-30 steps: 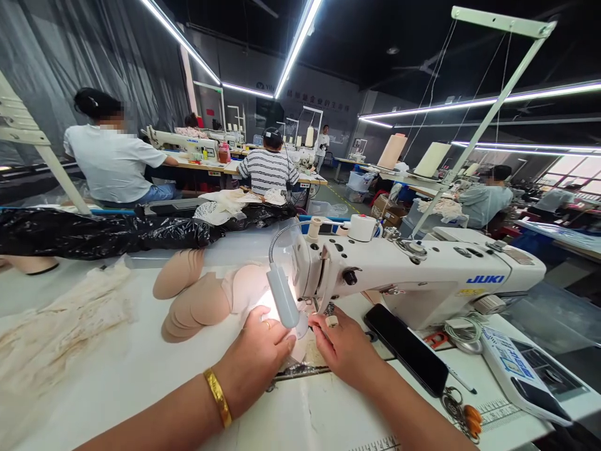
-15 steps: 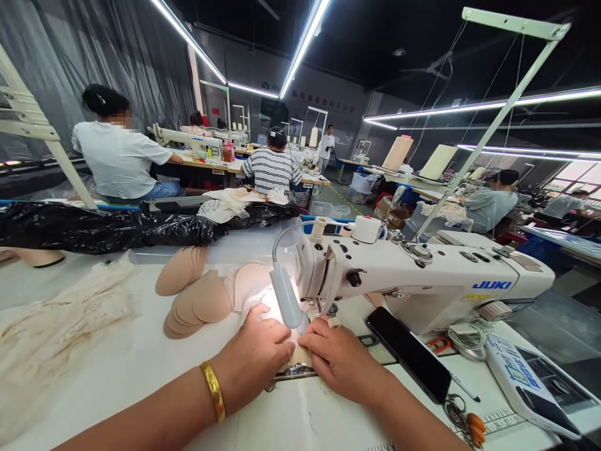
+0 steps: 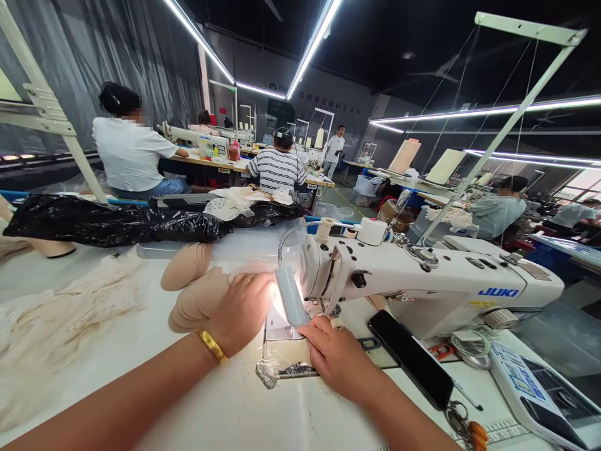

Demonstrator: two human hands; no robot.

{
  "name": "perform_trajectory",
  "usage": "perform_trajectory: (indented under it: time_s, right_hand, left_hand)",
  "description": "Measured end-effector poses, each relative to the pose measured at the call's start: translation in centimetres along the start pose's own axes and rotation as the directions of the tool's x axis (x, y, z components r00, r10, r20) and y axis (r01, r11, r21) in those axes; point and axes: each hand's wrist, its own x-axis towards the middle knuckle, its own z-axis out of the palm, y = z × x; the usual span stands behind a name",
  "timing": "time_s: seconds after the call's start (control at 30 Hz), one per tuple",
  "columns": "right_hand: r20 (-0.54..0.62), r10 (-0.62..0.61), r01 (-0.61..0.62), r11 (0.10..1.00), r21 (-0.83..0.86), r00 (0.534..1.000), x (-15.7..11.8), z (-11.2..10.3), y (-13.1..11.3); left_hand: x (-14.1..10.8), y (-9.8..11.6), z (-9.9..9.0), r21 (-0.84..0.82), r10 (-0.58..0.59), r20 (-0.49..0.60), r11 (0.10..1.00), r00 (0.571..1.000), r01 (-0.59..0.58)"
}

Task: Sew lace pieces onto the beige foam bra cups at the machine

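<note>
My left hand, with a gold ring and bracelet, is raised beside the sewing machine's needle area. Its fingertips point away from me and are hidden, so any hold on the pale fabric there does not show. My right hand rests just right of the lit needle plate, fingers closed together near the presser foot. Whatever lies between those fingers cannot be made out. A grey lamp hangs between both hands. Beige oval pads lie stacked left of my left hand, with more pads behind.
The white JUKI sewing machine fills the right. A black phone, a key ring and a white box-shaped device lie right of my arm. Cream lace spreads left; a black plastic bag lies behind. Several people sit at other machines.
My left hand has moved left and away from me, off the needle plate, baring the plate and its front edge. My right hand stays nearly in place. The view has shifted slightly.
</note>
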Motion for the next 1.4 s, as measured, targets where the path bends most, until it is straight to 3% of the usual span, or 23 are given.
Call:
perform_trajectory:
  time_s: [0.07, 0.17, 0.27, 0.37, 0.43, 0.6, 0.8, 0.93, 1.07, 1.2, 1.4]
  right_hand:
    - [0.003, 0.001, -0.001, 1.000, -0.004, 1.000, 0.0, 0.0, 0.0]
    - [0.016, -0.003, 0.004, 1.000, -0.018, 1.000, 0.1, 0.0, 0.1]
    - [0.043, 0.002, -0.001, 1.000, -0.026, 0.999, 0.2, -0.2, 0.1]
    - [0.067, 0.013, -0.012, 1.000, -0.011, 0.998, 0.3, -0.4, 0.1]
    - [0.069, 0.021, -0.021, 1.000, -0.002, 0.997, 0.3, -0.5, 0.0]
    - [0.105, 0.055, -0.056, 0.998, 0.006, 0.993, 0.2, -0.4, 0.1]
    - [0.112, 0.056, -0.058, 0.998, 0.011, 0.992, 0.4, -0.5, 0.0]
    - [0.108, 0.056, -0.058, 0.998, 0.020, 0.993, 0.3, -0.6, 0.0]
    - [0.078, 0.047, -0.050, 0.998, 0.030, 0.996, 0.2, -0.3, 0.1]
    - [0.026, 0.020, -0.021, 0.999, 0.038, 0.999, 0.2, 0.1, 0.4]
    - [-0.027, -0.029, 0.030, 0.999, 0.032, 0.999, -0.4, 0.5, 0.0]
  left_hand:
    - [-0.3, -1.0, 0.0, 0.051, -0.091, -0.004, 0.994, 0.996, 0.092]
    - [-0.8, -1.2, 0.0, 0.074, -0.078, 0.042, 0.994, 0.996, 0.075]
    - [-0.9, 0.2, -0.6, -0.058, 0.011, 0.227, 0.998, 0.974, 0.002]
    - [-0.6, 1.9, -1.5, -0.230, 0.015, 0.427, 0.969, 0.904, 0.092]
    - [-0.3, 2.8, -1.8, -0.295, 0.014, 0.422, 0.948, 0.906, 0.123]
    - [-0.5, 4.2, -0.8, -0.338, 0.109, 0.278, 0.941, 0.954, -0.009]
    - [-0.6, 5.2, 0.5, -0.290, 0.058, 0.113, 0.957, 0.992, -0.022]
    - [-0.3, 5.3, 0.5, -0.286, 0.037, 0.073, 0.958, 0.997, -0.015]
    - [-0.2, 5.2, -0.3, -0.287, 0.017, 0.168, 0.957, 0.986, 0.032]
    - [-0.2, 5.5, -1.2, -0.234, -0.047, 0.315, 0.964, 0.948, 0.125]
    - [-0.2, 6.7, -1.4, -0.103, 0.016, 0.430, 0.994, 0.903, 0.031]
